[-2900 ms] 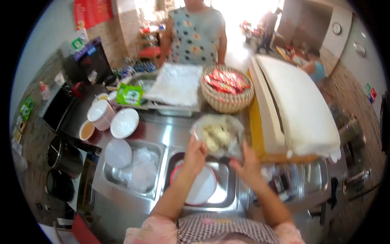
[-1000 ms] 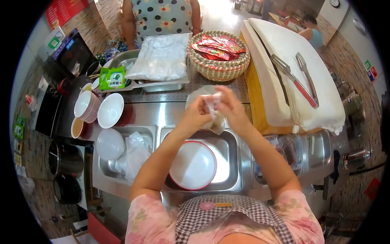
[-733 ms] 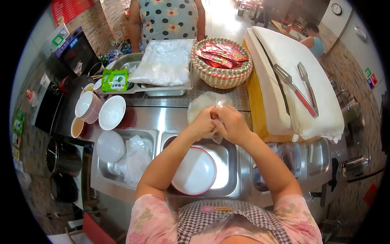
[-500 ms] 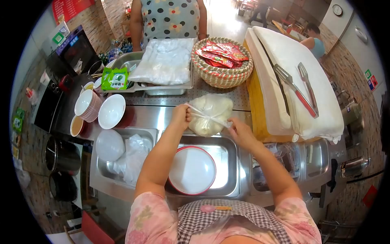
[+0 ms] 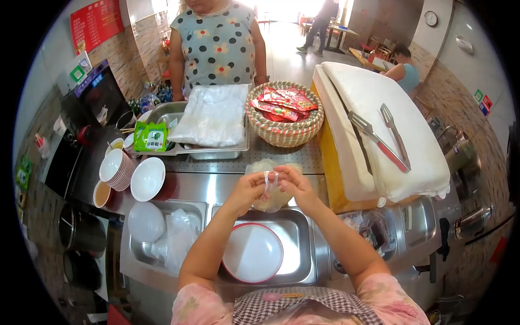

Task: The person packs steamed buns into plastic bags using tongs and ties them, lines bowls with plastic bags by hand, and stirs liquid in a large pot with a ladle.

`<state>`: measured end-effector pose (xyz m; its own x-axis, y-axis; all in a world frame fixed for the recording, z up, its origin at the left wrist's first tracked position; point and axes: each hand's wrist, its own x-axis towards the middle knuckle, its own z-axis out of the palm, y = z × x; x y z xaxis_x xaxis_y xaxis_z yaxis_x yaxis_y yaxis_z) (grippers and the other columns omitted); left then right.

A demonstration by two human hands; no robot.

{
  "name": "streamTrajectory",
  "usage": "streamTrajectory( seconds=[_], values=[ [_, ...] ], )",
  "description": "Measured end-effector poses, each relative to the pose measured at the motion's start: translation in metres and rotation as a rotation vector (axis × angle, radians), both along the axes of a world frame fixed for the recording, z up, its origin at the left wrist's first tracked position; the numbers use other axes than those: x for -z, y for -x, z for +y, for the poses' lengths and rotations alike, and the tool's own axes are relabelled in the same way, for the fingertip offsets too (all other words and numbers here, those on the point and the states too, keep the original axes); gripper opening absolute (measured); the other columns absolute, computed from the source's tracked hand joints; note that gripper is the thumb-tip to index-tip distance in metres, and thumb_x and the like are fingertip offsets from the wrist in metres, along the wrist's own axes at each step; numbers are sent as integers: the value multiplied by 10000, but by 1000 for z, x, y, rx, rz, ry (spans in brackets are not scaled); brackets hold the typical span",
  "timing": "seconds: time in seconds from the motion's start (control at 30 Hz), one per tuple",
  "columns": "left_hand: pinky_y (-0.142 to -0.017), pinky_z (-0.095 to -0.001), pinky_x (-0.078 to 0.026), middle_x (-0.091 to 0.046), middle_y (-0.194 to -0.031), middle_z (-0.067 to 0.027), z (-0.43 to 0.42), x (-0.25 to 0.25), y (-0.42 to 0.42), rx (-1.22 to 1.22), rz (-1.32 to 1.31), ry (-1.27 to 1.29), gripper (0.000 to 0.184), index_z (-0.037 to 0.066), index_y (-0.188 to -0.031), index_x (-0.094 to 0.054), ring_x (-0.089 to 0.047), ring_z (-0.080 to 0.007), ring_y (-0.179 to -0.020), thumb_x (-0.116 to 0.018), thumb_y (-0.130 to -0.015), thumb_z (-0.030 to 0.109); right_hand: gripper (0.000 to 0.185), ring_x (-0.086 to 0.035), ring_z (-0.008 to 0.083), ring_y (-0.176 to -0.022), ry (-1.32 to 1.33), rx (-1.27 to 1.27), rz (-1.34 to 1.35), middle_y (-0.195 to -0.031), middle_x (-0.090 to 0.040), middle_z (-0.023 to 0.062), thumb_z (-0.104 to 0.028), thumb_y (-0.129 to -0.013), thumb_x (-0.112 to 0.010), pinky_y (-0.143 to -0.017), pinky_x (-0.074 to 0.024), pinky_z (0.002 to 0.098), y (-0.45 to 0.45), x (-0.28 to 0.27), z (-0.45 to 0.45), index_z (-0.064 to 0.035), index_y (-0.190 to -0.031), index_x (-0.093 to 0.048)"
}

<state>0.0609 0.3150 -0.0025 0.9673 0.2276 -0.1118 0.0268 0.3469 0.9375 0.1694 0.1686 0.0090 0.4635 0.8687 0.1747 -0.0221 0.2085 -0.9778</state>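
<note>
By the left hand (image 5: 249,188) and right hand (image 5: 299,188), fingertips nearly closed, the ends of a clear bag (image 5: 272,203) are pinched above the steel counter (image 5: 203,184). Characters are printed on the green packet (image 5: 150,137) and red wall sign (image 5: 97,26), apparently Chinese, too small to be read.

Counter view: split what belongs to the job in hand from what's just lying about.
In the job:
- plastic bag, its contents hard to make out
- left hand and right hand, at the bag's top

Lying about, untouched:
- tongs on the white cover
- woven basket with red packets
- green packet
- red-rimmed plate
</note>
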Motion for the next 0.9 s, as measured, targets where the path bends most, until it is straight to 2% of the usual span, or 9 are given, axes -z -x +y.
streamTrajectory(
  seconds=[0.1,0.2,0.3,0.4,0.5,0.6,0.8,0.83,0.9],
  values=[
    [-621,-239,-467,-615,-960,-28,-3,12,-1,24,-23,47,347,13,-1121,-581,-577,-97,-768,-508,-785,-34,335,-539,178,-988,38,-25,-317,-1080,-567,98,-116,-892,-481,-855,-420,305,5,-4,1,-11,-1210,-470],
    [-623,-259,-470,-615,-902,-34,0,27,-7,-56,-78,-284,285,32,-1040,-615,-590,-119,-771,-542,-768,-3,301,-563,296,-934,43,42,-772,-998,-576,165,-77,-846,-499,-824,-440,363,17,-11,6,-9,-1139,-499],
    [-707,-323,-490,-635,-844,-73,1,24,-4,-122,-22,-1110,197,17,-937,-621,-610,-201,-761,-557,-758,68,302,-549,358,-916,223,69,-1081,-984,-584,180,-53,-801,-533,-799,-445,421,8,8,1,-19,-1100,-515],
    [-622,-315,-471,-623,-748,-58,23,59,-15,-309,108,-1030,161,47,-851,-635,-592,-185,-701,-538,-795,162,205,-547,367,-878,522,3,-1206,-931,-594,170,-66,-789,-518,-763,-449,443,-7,28,-20,-47,-986,-569],
    [-553,-293,-431,-615,-755,-42,39,71,-15,-253,288,68,193,66,-825,-624,-565,-153,-653,-509,-833,221,168,-563,337,-858,640,-101,-1345,-882,-603,151,-93,-805,-470,-736,-464,428,-11,44,-33,-85,-886,-617],
    [-518,-259,-389,-609,-772,-36,11,39,-15,-273,163,187,194,76,-789,-598,-546,-115,-633,-514,-849,240,129,-571,321,-825,480,-31,-1347,-850,-599,143,-96,-796,-510,-705,-468,421,0,30,-34,-80,-849,-627],
    [-621,-375,-452,-606,-802,-160,-19,-5,1,165,-73,-1076,270,24,-832,-570,-587,-294,-714,-567,-828,294,143,-571,191,-752,305,189,-791,-799,-592,94,-46,-801,-600,-657,-460,277,12,-6,-28,-39,-941,-623],
    [-685,-429,-451,-591,-818,-210,-20,-14,4,177,-8,-1122,278,4,-857,-564,-578,-377,-775,-589,-803,275,154,-567,170,-762,300,201,-763,-814,-590,87,-42,-808,-600,-655,-455,261,13,-4,-28,-34,-961,-620],
    [-687,-433,-453,-598,-818,-209,-7,-2,-7,60,-19,-1249,259,7,-862,-578,-579,-385,-776,-588,-795,257,164,-574,171,-760,273,252,-682,-847,-591,95,-38,-811,-598,-652,-461,256,18,-3,-30,-22,-974,-613]
  ],
)
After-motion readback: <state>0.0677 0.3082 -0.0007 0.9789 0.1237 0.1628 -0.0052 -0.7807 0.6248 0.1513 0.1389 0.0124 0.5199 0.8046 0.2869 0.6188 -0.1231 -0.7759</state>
